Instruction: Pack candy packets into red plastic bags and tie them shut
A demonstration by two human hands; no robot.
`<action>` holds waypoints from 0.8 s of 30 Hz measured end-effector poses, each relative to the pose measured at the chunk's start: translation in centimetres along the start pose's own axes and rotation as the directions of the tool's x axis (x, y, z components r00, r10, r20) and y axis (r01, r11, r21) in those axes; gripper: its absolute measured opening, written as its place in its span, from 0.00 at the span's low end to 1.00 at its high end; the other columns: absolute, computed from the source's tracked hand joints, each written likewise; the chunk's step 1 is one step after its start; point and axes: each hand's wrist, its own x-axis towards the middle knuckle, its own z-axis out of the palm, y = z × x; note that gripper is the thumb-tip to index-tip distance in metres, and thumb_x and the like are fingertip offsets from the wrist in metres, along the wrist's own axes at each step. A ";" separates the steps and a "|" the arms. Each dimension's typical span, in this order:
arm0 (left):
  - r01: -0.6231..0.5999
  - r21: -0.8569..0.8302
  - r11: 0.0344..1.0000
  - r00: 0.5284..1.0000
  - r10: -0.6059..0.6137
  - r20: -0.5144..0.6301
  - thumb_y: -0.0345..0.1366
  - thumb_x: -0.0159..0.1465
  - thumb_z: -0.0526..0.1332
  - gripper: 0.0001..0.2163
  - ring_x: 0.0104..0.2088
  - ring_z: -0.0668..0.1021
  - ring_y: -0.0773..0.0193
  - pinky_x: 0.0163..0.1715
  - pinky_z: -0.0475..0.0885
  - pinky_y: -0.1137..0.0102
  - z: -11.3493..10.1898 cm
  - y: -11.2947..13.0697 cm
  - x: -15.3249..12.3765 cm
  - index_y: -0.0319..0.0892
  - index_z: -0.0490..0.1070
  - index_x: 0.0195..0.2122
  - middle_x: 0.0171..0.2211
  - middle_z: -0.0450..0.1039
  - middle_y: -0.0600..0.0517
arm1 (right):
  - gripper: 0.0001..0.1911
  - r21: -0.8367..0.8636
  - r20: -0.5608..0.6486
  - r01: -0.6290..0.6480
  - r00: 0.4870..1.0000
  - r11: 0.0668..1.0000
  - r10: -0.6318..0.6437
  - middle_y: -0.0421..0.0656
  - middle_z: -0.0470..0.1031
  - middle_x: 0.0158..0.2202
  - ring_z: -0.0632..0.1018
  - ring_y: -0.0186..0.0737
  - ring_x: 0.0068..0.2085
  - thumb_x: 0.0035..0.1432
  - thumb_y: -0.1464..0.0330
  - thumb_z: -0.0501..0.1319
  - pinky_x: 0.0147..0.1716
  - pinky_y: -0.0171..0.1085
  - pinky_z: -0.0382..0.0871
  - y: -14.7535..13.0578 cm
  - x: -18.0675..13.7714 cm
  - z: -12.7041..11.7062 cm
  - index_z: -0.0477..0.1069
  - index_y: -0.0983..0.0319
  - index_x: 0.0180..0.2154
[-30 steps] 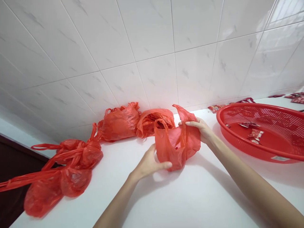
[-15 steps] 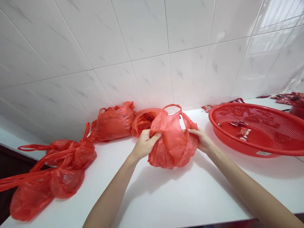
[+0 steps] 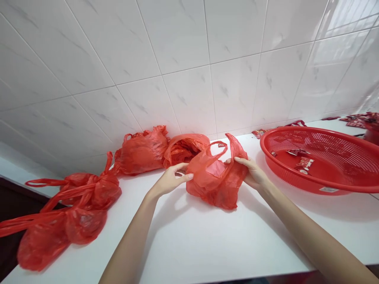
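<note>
A red plastic bag (image 3: 213,185) with loop handles is in front of me, its mouth partly spread and something pink showing inside. My right hand (image 3: 251,170) pinches the bag's right side near one handle. Beside its left edge is my left hand (image 3: 174,178), thumb and fingers apart; some fingertips are hidden behind the plastic. Just behind the bag, a crumpled open red bag (image 3: 177,152) lies against a full red bag (image 3: 143,153).
Several knotted red bags (image 3: 85,225) sit at the left edge of the white table (image 3: 189,248). A red perforated basket (image 3: 308,183) holding a few small packets (image 3: 304,163) stands at the right. Behind everything rises a tiled wall (image 3: 189,98).
My left hand has loosened from the bag and shifted left, its fingers spreading. The bag has sagged and twisted, its left handle dropping. My right hand keeps its pinch.
</note>
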 end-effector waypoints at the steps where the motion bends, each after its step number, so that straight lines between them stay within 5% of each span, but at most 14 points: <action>1: -0.008 -0.017 1.000 1.000 0.007 -0.026 0.50 0.57 0.69 0.25 0.53 0.78 0.50 0.56 0.71 0.55 -0.1 0.1 0.1 0.44 0.75 0.53 0.52 0.78 0.44 | 0.13 -0.013 0.021 0.009 1.000 1.000 -0.009 0.43 0.82 0.35 0.80 0.43 0.40 0.45 0.62 0.76 0.43 0.40 0.73 -0.2 0.0 0.2 0.80 0.61 0.31; 4: -0.067 -0.113 0.991 0.996 0.060 -0.064 0.52 0.55 0.71 0.40 0.65 0.69 0.45 0.62 0.66 0.52 0.2 0.9 0.6 0.47 0.62 0.67 0.65 0.67 0.40 | 0.12 -0.047 0.065 0.036 0.997 0.998 -0.033 0.43 0.82 0.34 0.79 0.42 0.38 0.48 0.61 0.75 0.42 0.40 0.73 -0.8 0.1 1.0 0.80 0.61 0.31; 7: -0.117 -0.075 0.990 0.989 0.109 -0.097 0.52 0.54 0.72 0.45 0.69 0.62 0.44 0.66 0.61 0.52 1.0 2.5 1.6 0.48 0.56 0.70 0.70 0.58 0.40 | 0.11 -0.086 0.103 0.064 0.993 0.994 -0.055 0.42 0.81 0.33 0.79 0.42 0.38 0.49 0.61 0.74 0.41 0.39 0.73 -1.4 0.3 1.9 0.80 0.61 0.31; 11: -0.141 0.051 0.989 0.955 0.150 -0.256 0.51 0.60 0.66 0.28 0.66 0.67 0.46 0.65 0.62 0.55 1.8 4.3 3.7 0.44 0.70 0.59 0.65 0.66 0.42 | 0.10 -0.143 0.162 0.120 0.982 0.982 -0.097 0.42 0.80 0.32 0.79 0.40 0.37 0.52 0.60 0.72 0.42 0.37 0.73 -2.2 0.6 2.8 0.80 0.61 0.30; 13: -0.145 0.060 0.988 0.931 0.156 -0.330 0.49 0.61 0.65 0.18 0.56 0.75 0.49 0.59 0.67 0.57 1.5 4.9 4.7 0.41 0.77 0.45 0.52 0.77 0.43 | 0.11 -0.163 0.178 0.146 0.977 0.976 -0.116 0.41 0.80 0.30 0.79 0.39 0.35 0.52 0.60 0.72 0.41 0.37 0.73 -2.7 0.8 3.1 0.80 0.61 0.28; 16: -0.152 -0.098 0.983 0.923 0.106 -0.371 0.48 0.57 0.67 0.15 0.43 0.80 0.53 0.49 0.73 0.60 0.0 5.8 5.3 0.41 0.78 0.35 0.37 0.80 0.47 | 0.11 -0.166 0.181 0.199 0.969 0.966 -0.169 0.40 0.76 0.26 0.78 0.38 0.33 0.51 0.61 0.72 0.43 0.38 0.73 -3.3 1.0 3.2 0.78 0.61 0.25; 21: -0.338 -0.473 0.814 0.919 0.178 -0.351 0.44 0.55 0.70 0.12 0.46 0.80 0.54 0.50 0.73 0.62 -3.3 8.4 3.5 0.41 0.76 0.24 0.40 0.82 0.46 | 0.14 -0.094 0.134 0.213 0.971 0.972 -0.200 0.37 0.71 0.23 0.74 0.34 0.29 0.47 0.62 0.75 0.43 0.39 0.75 -4.2 1.2 3.3 0.74 0.60 0.22; 24: -0.355 -0.548 0.757 0.934 0.264 -0.239 0.42 0.57 0.70 0.09 0.53 0.78 0.50 0.54 0.72 0.59 -3.9 9.6 2.3 0.42 0.79 0.33 0.46 0.82 0.45 | 0.15 -0.050 0.122 0.202 0.973 0.978 -0.195 0.36 0.70 0.23 0.73 0.33 0.27 0.45 0.64 0.76 0.37 0.37 0.74 -4.5 1.4 3.6 0.72 0.60 0.23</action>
